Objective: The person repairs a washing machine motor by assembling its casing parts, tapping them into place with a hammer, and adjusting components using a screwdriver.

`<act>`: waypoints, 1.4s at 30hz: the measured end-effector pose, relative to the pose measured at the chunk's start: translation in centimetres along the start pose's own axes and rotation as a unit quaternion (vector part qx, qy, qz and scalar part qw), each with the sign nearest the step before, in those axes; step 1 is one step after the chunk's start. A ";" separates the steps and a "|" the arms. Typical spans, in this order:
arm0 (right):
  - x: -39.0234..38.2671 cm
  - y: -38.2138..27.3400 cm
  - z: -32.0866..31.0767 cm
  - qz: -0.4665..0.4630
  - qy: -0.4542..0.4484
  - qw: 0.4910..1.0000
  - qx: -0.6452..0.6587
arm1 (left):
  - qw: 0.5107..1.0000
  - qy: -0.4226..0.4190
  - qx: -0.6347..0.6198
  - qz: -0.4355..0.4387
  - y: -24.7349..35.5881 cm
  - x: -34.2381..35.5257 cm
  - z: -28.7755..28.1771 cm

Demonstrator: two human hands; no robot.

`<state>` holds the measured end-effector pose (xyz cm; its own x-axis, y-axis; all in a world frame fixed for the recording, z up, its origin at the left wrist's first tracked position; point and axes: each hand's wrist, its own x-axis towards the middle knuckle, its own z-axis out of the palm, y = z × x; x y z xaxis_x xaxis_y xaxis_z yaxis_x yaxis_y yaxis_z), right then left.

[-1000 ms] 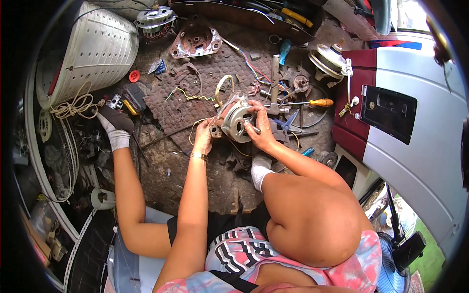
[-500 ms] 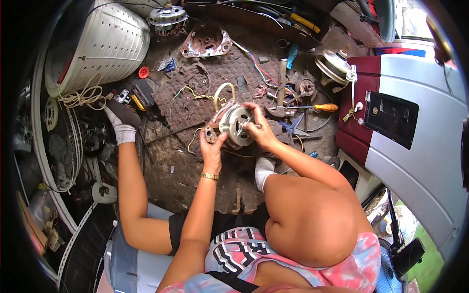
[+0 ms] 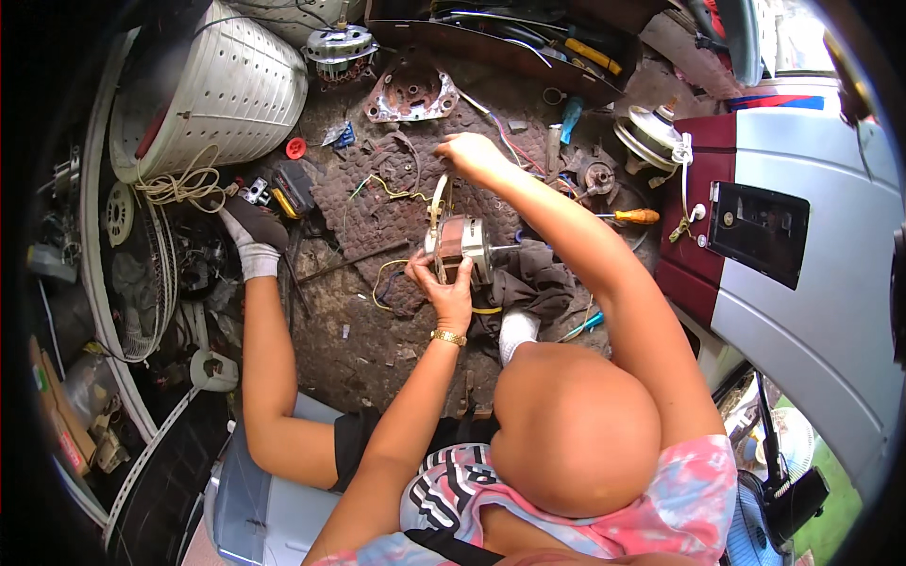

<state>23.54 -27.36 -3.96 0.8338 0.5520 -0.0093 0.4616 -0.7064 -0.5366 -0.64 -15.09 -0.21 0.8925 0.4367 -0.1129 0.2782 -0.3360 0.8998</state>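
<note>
One electric motor [image 3: 461,243] sits near the centre of the frame, its silver shaft [image 3: 506,247] pointing right. The left hand [image 3: 442,294] clasps its casing from the lower left, thumb apart from the curled fingers. The right hand [image 3: 478,157] is above it, fingers bunched by the top of a pale cable loop [image 3: 439,202]; whether they pinch it, I cannot tell.

The right forearm [image 3: 595,241] cuts across centre right, hiding part of the tools there; an orange-handled screwdriver [image 3: 634,216] shows beyond it. Dark crumpled cloth [image 3: 540,283] lies just right of the motor, near a white sock [image 3: 519,330]. At upper centre, a rusty metal housing [image 3: 412,92] lies beyond the quilted mat [image 3: 344,212]. A white perforated drum [image 3: 231,94] fills the upper left, and a grey-and-maroon panel [image 3: 835,236] crowds the right side.
</note>
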 end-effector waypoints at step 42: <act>-15.1 -9.7 -0.6 0.115 -0.025 0.903 0.413 | 0.999 0.013 -0.016 0.031 0.4 0.3 -3.8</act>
<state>6.62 -29.13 1.85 0.8547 0.4663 -0.2282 -0.1231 -0.2451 -0.9617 -1.63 -11.93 1.74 0.8982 0.4371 -0.0472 0.2114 -0.3352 0.9181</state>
